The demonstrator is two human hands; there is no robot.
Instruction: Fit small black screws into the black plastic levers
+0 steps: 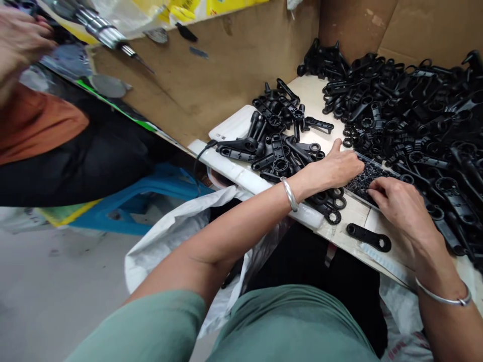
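My left hand (334,168) rests palm down on the white worktop (313,95), fingers curled at the near edge of a shallow tray of tiny black pieces (363,178). What its fingers hold is hidden. My right hand (400,203) lies over the same tray, fingertips pinched down into the small pieces. A single black lever part (369,237) lies loose just in front of my hands. A smaller heap of black lever parts (277,141) sits left of my left hand.
A large pile of black lever parts (415,115) fills the right of the worktop, with cardboard walls (226,75) behind. A white sack (181,226) hangs below the table edge. Another person's hand (18,40) and orange sleeve are at the upper left.
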